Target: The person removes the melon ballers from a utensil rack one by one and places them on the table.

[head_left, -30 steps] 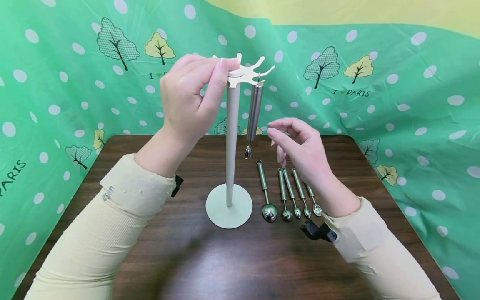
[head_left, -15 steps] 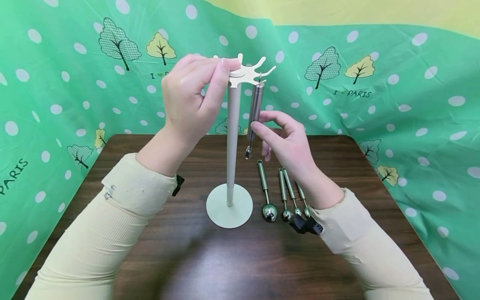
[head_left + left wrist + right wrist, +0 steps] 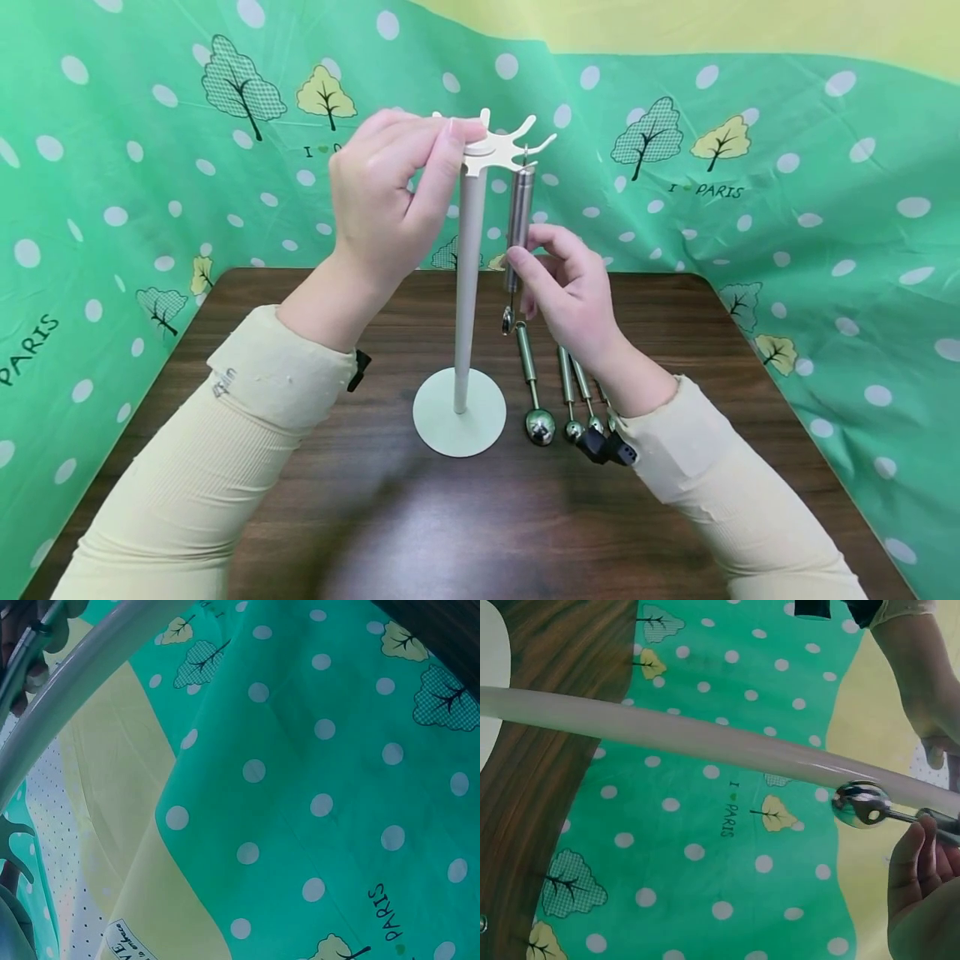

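A pale hook stand (image 3: pixel 469 275) rises from a round base, with curved hooks round its top. My left hand (image 3: pixel 397 179) pinches the top of the stand between thumb and fingers. From a front right hook hangs a steel melon baller (image 3: pixel 521 208), handle up and bowl down. My right hand (image 3: pixel 573 287) pinches the lower part of its handle. In the right wrist view, the melon baller's round bowl (image 3: pixel 861 804) shows a small hole and overlaps the pole, with right-hand fingers (image 3: pixel 922 859) at the handle. The left wrist view shows part of the pole (image 3: pixel 82 675).
On the dark wooden table (image 3: pixel 360 517), right of the base, lies a larger scoop (image 3: pixel 540 427). Beside it lie several smaller melon ballers (image 3: pixel 574 429), partly hidden by my right wrist. A green dotted cloth (image 3: pixel 585 192) hangs behind and at both sides.
My right hand has moved left to the hanging melon baller and taken hold of its handle. The melon baller has shifted slightly right. My left hand stays on the stand's top.
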